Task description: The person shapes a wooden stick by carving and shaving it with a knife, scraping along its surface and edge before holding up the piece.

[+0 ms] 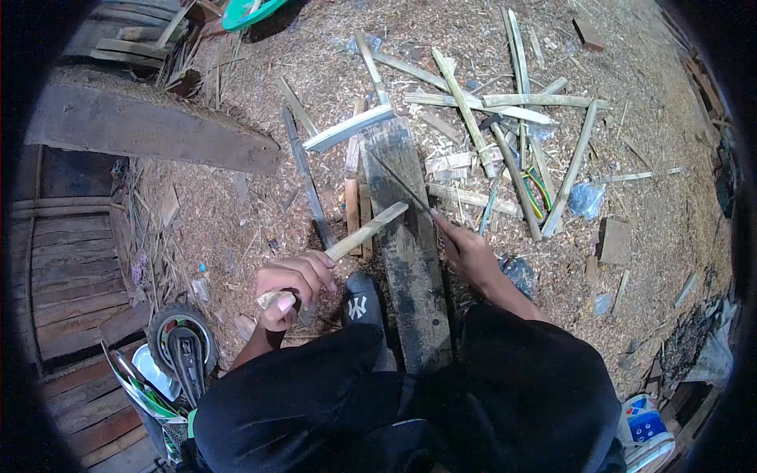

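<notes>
My left hand is wrapped round a split wooden stick, whose far end lies over the left part of a thick wooden plank. In my right hand is a knife, its long, thin, dark blade slanting up and left across the plank, above the stick's end. The blade's exact shape is hard to make out edge-on. A pale strip of wood rests crosswise at the plank's far end. The plank runs between my legs, beside my dark shoe.
Several split sticks lie crossed on the chip-strewn ground, with yellow-green handled pliers among them. A heavy beam juts in at left. A wheel is at lower left, a green basin at the top.
</notes>
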`<action>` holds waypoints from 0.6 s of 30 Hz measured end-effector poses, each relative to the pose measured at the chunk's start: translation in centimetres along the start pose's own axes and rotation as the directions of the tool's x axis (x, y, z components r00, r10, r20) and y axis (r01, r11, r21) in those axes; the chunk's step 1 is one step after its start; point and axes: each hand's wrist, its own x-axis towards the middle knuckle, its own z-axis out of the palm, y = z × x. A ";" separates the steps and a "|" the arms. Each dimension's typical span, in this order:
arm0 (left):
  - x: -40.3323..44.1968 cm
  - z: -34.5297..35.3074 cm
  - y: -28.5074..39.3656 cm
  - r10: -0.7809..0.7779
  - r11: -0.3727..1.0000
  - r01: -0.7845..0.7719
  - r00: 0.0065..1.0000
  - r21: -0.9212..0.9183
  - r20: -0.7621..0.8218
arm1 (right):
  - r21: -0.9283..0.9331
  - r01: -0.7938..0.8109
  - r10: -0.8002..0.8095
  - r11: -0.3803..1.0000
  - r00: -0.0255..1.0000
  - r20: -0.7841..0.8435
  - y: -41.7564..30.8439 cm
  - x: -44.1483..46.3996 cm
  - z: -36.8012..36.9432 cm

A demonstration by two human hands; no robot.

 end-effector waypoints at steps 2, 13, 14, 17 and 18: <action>0.1 0.0 0.1 -0.005 1.000 0.004 0.999 0.014 0.038 | 0.029 0.003 -0.003 1.000 1.000 -0.031 -0.9 -0.2 -0.4; 0.9 0.3 0.8 -0.019 0.998 0.007 0.979 0.063 0.205 | 0.040 0.031 -0.029 0.999 0.998 -0.047 -1.4 0.2 -0.3; 0.8 0.5 0.7 -0.016 0.997 0.002 0.983 0.072 0.184 | 0.041 0.018 -0.016 0.999 0.999 -0.048 -1.5 0.0 -0.3; 0.8 0.6 0.9 -0.014 0.996 0.000 0.987 0.084 0.160 | 0.028 0.016 -0.015 0.999 0.999 -0.032 -0.3 0.0 0.0; 0.9 0.6 1.0 -0.026 0.996 0.011 0.987 0.090 0.160 | 0.023 0.021 -0.021 1.000 1.000 -0.013 -0.3 0.3 0.0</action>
